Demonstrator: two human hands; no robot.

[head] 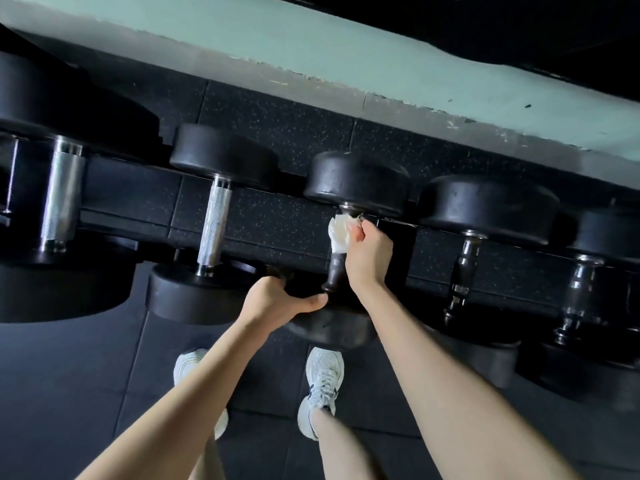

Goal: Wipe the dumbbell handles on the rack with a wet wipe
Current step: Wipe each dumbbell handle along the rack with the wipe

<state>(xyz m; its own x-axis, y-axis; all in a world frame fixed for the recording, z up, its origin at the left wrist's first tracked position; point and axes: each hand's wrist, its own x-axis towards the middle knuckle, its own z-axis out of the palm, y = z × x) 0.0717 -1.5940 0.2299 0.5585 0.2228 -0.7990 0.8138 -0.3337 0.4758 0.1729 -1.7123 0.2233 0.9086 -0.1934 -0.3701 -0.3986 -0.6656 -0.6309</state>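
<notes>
Head view, mid-wipe on one dumbbell. Wiping with right hand, fingers curled tight round wet wipe and pressing it to far end of dark handle, just under far head. Steadying with left hand, clamped over near head (thumb laid along its top). Next, probably: drag wipe down bare stretch of handle just below the grip, toward left thumb, fingers kept wrapped. Then across to next handle, right of the grip.

Black dumbbells, white wipe, speckled floor
</notes>
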